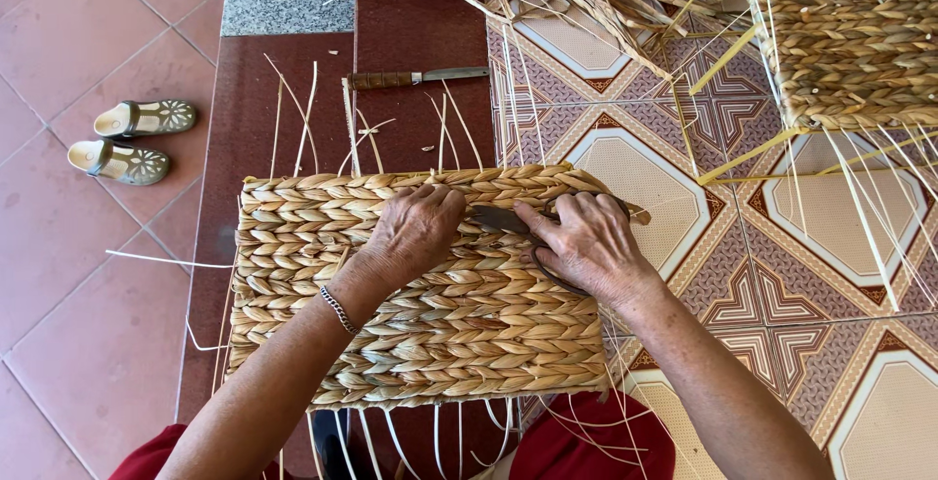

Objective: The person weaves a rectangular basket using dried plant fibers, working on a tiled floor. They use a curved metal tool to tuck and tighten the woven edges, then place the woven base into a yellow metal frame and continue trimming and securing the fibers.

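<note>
Right hand [586, 240] gripping dark metal scissors [508, 221], left hand [415, 231] pressing braided straw panel [322, 294]

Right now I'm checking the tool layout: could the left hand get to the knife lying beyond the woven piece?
Probably yes. The left hand rests on the woven piece; the knife lies beyond its far edge with only thin loose strands between.

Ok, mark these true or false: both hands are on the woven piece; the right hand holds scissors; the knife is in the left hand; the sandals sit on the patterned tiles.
1. Both hands rest on the woven piece: true, left hand and right hand.
2. The right hand holds scissors: true.
3. The knife is in the left hand: false, it lies apart on the dark red surface.
4. The sandals sit on patterned tiles: false, they're on plain terracotta floor.
</note>
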